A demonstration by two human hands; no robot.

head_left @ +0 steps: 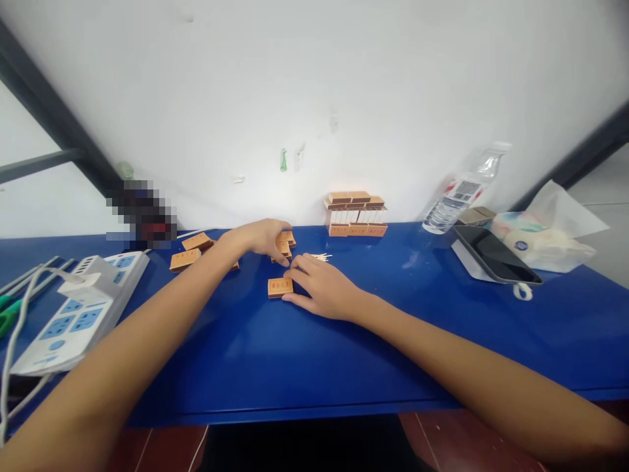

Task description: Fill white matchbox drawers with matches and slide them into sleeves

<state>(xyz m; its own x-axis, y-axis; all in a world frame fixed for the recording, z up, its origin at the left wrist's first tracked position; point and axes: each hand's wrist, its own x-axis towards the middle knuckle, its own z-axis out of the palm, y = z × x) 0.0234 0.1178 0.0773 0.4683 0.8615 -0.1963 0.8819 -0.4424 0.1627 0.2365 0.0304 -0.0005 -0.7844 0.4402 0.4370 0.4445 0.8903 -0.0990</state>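
My left hand (268,237) curves its fingers and thumb around a small pile of orange matchboxes (285,238); part of the pile is hidden behind the hand. Nearer to me, a single matchbox (280,287) lies flat on the blue table. My right hand (322,286) has its thumb at the near edge of that box and its index finger by the far edge. Loose matchsticks (323,257) lie just beyond the right knuckles. More matchboxes (185,259) lie left of my left forearm, partly covered by it.
Against the wall stands a stacked structure of matchboxes (358,215). To the right are a tilted water bottle (462,193), a phone (496,252) and a tissue pack (545,242). A power strip (81,321) with cables and green-handled scissors (8,318) lie at left.
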